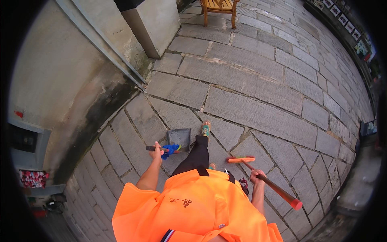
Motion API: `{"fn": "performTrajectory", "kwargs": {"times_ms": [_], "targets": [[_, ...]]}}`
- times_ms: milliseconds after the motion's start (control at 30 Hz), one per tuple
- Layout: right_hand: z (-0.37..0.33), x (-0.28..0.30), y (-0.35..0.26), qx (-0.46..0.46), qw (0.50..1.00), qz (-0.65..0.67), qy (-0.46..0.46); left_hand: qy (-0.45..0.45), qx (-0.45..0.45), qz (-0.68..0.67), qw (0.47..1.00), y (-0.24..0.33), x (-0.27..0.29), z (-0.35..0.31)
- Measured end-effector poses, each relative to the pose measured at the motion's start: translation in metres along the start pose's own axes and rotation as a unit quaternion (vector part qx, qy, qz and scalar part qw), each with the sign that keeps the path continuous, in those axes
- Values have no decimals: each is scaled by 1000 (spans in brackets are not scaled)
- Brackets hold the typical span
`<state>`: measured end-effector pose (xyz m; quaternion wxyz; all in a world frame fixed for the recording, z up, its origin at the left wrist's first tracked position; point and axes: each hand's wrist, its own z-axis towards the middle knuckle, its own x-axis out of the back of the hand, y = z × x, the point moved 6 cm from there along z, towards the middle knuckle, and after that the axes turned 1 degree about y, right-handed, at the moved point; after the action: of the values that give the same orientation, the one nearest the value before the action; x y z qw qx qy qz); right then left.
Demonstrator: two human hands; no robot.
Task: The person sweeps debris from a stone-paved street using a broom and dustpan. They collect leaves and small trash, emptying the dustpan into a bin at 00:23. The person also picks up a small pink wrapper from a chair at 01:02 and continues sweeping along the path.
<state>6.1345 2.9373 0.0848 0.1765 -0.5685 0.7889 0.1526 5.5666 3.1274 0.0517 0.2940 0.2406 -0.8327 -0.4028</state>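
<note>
My left hand (155, 150) is closed around the dark handle of a grey dustpan (179, 137), whose pan hangs low over the paving by my forward foot. A bunched blue cloth or bag (170, 151) is at the handle, just beyond my fingers. On the other side, my right hand (257, 176) grips the brown stick of a broom (242, 159). The broom's orange head with reddish bristles is low by the stones, ahead of that hand. Its red-capped end (296, 204) points back to the right.
Grey stone slabs (250, 101) pave the lane. A stained plaster wall (60, 80) with a pipe (105, 44) runs along the left. A wooden chair (219, 8) stands far ahead. Framed pictures (342, 19) line the far right edge.
</note>
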Motion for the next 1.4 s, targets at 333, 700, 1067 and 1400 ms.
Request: {"fn": "performTrajectory", "kwargs": {"times_ms": [333, 700, 1067, 1400], "targets": [[41, -288, -21, -74, 980, -8, -184, 19, 6, 25, 999, 108, -201, 58], [133, -558, -10, -88, 933, -304, -171, -103, -53, 38, 993, 256, -460, 119], [254, -840, -1, 5, 767, -636, -85, -123, -58, 57, 989, 404, -706, 150], [413, -1091, 48, 99, 494, -847, -171, -147, -43, 76, 985, 462, -866, 205]]}}
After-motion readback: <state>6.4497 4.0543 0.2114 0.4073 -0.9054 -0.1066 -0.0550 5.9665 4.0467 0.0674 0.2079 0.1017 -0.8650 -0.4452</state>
